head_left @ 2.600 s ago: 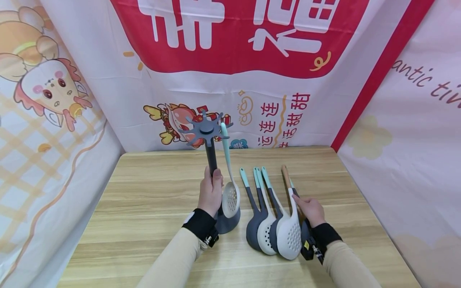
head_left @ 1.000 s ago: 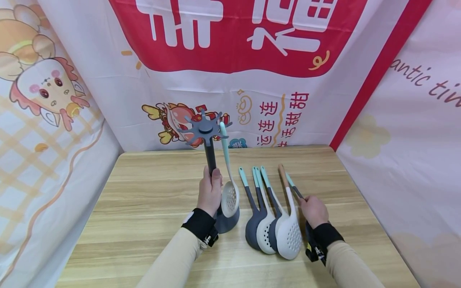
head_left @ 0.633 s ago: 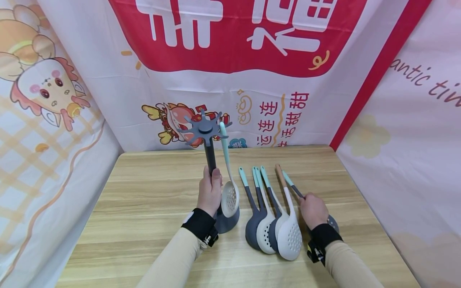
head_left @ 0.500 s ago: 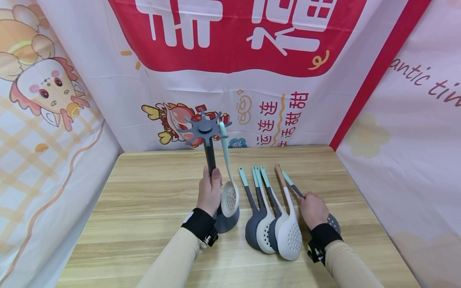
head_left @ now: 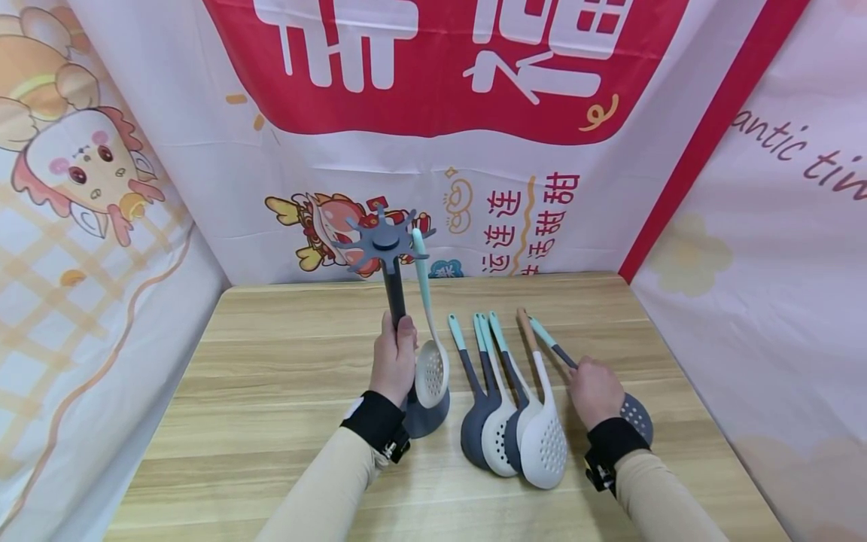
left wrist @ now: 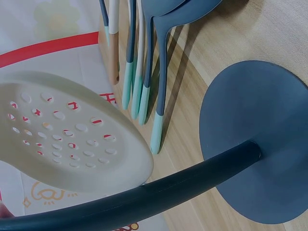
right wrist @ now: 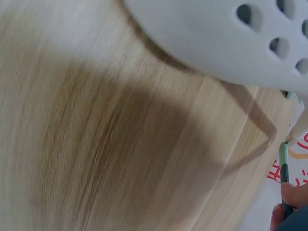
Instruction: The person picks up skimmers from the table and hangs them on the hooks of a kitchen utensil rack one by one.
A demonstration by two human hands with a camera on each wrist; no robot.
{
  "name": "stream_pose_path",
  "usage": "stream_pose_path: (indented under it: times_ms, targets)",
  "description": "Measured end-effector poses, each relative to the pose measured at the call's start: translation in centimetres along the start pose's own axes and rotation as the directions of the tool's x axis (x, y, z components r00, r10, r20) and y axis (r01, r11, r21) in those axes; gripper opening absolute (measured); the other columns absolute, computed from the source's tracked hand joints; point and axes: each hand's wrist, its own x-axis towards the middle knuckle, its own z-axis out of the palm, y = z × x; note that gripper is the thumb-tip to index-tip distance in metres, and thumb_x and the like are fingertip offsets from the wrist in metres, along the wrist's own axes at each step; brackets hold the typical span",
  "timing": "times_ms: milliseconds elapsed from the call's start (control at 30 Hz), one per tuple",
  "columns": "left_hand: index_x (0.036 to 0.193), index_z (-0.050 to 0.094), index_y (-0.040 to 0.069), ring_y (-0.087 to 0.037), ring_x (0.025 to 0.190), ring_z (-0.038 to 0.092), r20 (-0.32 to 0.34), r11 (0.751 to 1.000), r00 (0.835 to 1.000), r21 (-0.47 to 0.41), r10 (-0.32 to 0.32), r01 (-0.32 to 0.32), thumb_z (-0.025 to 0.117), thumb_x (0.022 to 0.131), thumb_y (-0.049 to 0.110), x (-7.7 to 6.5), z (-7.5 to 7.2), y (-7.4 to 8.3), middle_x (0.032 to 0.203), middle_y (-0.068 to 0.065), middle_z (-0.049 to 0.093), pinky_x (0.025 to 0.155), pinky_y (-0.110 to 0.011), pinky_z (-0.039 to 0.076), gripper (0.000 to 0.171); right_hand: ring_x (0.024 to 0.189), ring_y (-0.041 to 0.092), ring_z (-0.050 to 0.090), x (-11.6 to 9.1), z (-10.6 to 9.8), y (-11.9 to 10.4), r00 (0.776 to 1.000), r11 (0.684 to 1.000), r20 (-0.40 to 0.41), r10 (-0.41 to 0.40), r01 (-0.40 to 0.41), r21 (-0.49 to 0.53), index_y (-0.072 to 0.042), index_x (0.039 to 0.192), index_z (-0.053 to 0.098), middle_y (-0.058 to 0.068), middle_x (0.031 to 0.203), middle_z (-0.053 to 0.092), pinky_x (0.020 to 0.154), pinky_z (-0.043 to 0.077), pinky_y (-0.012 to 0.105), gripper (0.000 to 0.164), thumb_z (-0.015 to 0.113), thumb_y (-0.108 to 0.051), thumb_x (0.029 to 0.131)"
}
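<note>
My left hand (head_left: 395, 357) grips the dark pole of a utensil stand (head_left: 386, 239), which has a pronged top and a round base (left wrist: 250, 115). On the stand's right side hangs a cream skimmer (head_left: 431, 374), mint handle up; its holed bowl (left wrist: 127, 159) is beside the pole in the left wrist view. At the right, my right hand (head_left: 596, 391) holds a dark grey skimmer (head_left: 637, 418) by its shaft, partly covering it. In the right wrist view, thumb and finger (right wrist: 293, 195) pinch that shaft. A white skimmer (head_left: 544, 452) with a wooden-coloured handle lies just left of this hand.
Several grey and cream utensils with mint handles, among them a dark ladle (head_left: 476, 436) and a cream holed spoon (head_left: 499, 448), overlap in a row between the hands. The wooden table (head_left: 284, 421) meets printed cloth (head_left: 433, 158) at the back and sides.
My right hand has moved right, off the white skimmer, with the grey skimmer, whose head now shows beyond the wrist. The white skimmer's handle has tipped slightly left. My left hand keeps its hold.
</note>
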Motion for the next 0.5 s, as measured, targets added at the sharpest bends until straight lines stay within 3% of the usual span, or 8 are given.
stream_pose_path:
  times_ms: [267, 500]
  targets:
    - [0.1, 0.04, 0.007, -0.021, 0.065, 0.042, 0.001, 1.0, 1.0, -0.013, 0.0, 0.0, 0.028, 0.106, 0.046, 0.08, -0.1, -0.08, 0.073, -0.003, 0.042, 0.063, -0.029, 0.035, 0.042, 0.066, 0.039, 0.063, -0.09, -0.47, -0.45, 1.0, 0.999, -0.019, 0.001, 0.0, 0.041, 0.005, 0.084, 0.06, 0.023, 0.074, 0.064, 0.052, 0.048, 0.05, 0.027, 0.062, -0.019, 0.097]
    - [0.1, 0.039, 0.007, -0.021, 0.065, 0.042, 0.009, 1.0, 1.0, -0.019, -0.008, 0.009, 0.028, 0.106, 0.045, 0.05, -0.06, 0.03, 0.073, -0.002, 0.042, 0.064, -0.029, 0.035, 0.04, 0.069, 0.039, 0.063, -0.11, -0.86, -0.79, 0.999, 0.998, 0.03, 0.026, -0.028, 0.051, 0.005, 0.087, 0.061, 0.023, 0.077, 0.065, 0.055, 0.049, 0.051, 0.027, 0.061, -0.02, 0.098]
